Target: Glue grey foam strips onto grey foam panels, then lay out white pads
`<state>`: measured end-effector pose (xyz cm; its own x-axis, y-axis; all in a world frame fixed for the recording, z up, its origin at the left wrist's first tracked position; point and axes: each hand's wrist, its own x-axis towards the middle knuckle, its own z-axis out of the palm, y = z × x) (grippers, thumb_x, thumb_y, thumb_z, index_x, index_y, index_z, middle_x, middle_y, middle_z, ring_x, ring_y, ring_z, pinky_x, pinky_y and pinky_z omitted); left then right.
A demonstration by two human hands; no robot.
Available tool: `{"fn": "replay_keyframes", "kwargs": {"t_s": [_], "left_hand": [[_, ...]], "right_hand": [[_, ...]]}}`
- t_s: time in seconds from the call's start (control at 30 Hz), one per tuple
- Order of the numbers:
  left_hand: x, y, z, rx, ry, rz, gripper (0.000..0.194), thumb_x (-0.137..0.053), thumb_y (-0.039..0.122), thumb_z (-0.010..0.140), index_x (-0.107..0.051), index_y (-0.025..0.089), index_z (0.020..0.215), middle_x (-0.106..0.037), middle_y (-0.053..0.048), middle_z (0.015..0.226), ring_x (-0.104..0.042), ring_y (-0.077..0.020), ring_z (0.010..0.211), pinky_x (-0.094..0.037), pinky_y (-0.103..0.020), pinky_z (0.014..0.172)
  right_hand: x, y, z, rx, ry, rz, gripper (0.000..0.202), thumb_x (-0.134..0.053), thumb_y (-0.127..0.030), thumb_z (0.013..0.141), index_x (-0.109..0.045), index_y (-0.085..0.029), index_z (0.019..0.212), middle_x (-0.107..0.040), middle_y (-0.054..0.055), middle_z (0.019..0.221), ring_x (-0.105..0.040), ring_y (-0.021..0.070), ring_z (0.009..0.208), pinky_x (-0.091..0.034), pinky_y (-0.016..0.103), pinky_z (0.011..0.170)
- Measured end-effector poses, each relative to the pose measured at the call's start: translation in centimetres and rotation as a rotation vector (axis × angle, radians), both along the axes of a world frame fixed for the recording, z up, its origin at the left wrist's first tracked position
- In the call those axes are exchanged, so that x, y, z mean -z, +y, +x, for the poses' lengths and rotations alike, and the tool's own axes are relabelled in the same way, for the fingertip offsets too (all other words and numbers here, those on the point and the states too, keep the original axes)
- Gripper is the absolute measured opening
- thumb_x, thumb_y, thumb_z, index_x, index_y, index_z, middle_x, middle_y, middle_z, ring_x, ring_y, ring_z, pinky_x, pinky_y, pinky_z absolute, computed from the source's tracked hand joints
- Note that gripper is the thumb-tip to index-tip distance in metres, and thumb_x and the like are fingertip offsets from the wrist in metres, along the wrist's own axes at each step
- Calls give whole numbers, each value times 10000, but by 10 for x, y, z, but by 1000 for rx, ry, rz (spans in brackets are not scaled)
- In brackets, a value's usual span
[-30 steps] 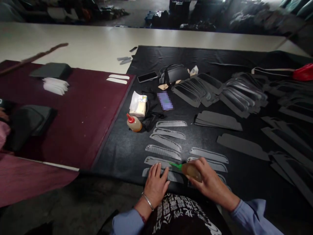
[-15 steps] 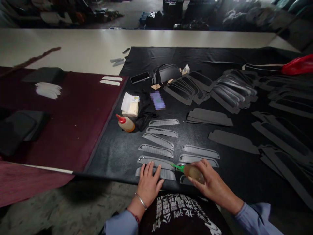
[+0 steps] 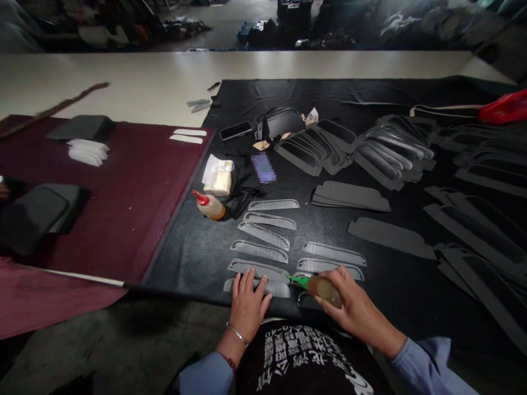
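Note:
My right hand point(image 3: 349, 304) is wrapped round a squeeze bottle point(image 3: 325, 291) of brownish liquid, tilted so its green nozzle points left. The nozzle tip meets the right end of a grey curved strip point(image 3: 257, 269), which has a shiny line along its upper edge. Fingers spread, my left hand point(image 3: 249, 302) rests on the lowest strip point(image 3: 278, 289) of the left column and reaches the strip above. More grey strips lie farther up this column. A second column of strips point(image 3: 333, 254) is on the right, its lower ones partly hidden by my right hand and the bottle.
A red-capped bottle point(image 3: 211, 207) lies beside a tissue pack point(image 3: 218, 175). Beyond are a phone point(image 3: 235, 130) and a blurred purple item point(image 3: 263, 168). Dark grey panels point(image 3: 349, 196) cover much of the right side. Maroon cloth point(image 3: 135, 181) lies left; part of a person's hand point(image 3: 4, 191) shows there.
The nozzle tip has moved slightly along the strip to its right end. The view has shifted a little, and part of another person's hand now shows at the left edge.

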<state>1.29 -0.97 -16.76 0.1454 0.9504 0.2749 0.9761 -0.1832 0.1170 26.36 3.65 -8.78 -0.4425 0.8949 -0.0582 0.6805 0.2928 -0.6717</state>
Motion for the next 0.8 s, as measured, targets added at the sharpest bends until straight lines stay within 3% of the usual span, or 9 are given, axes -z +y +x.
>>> {"fn": "replay_keyframes", "kwargs": {"t_s": [0.23,0.43,0.63,0.8], "left_hand": [[-4,-4,4,-72,14,2,346,-568,384,783,-603,272,1109,-554,-131,1199,-452,-312,1133,-315,-570,969],[-2,-6,4,-89,37,-6,396,-606,359,762,-572,271,1147,-587,-96,1054,-493,-277,987,-427,-495,853],[1,-7,1,-30,30,41,447,-655,288,727,-546,207,1153,-566,-89,1013,-488,-249,965,-463,-434,861],[8,-12,2,-97,-5,33,355,-584,199,762,-553,203,1116,-562,-85,1036,-493,-238,988,-449,-439,883]], "right_hand": [[2,-6,4,-3,34,-24,269,-561,-269,793,-495,-238,1051,-506,53,956,-544,193,847,-480,341,746],[6,3,1,138,121,-7,288,-576,-393,781,-504,-223,1002,-543,57,949,-548,212,882,-475,355,758],[-7,15,-41,145,200,-70,348,-587,-473,738,-525,-220,968,-575,41,927,-575,206,848,-483,337,720],[-9,20,-70,92,215,-118,370,-593,-470,737,-510,-215,992,-579,34,896,-584,198,813,-487,325,705]]}}
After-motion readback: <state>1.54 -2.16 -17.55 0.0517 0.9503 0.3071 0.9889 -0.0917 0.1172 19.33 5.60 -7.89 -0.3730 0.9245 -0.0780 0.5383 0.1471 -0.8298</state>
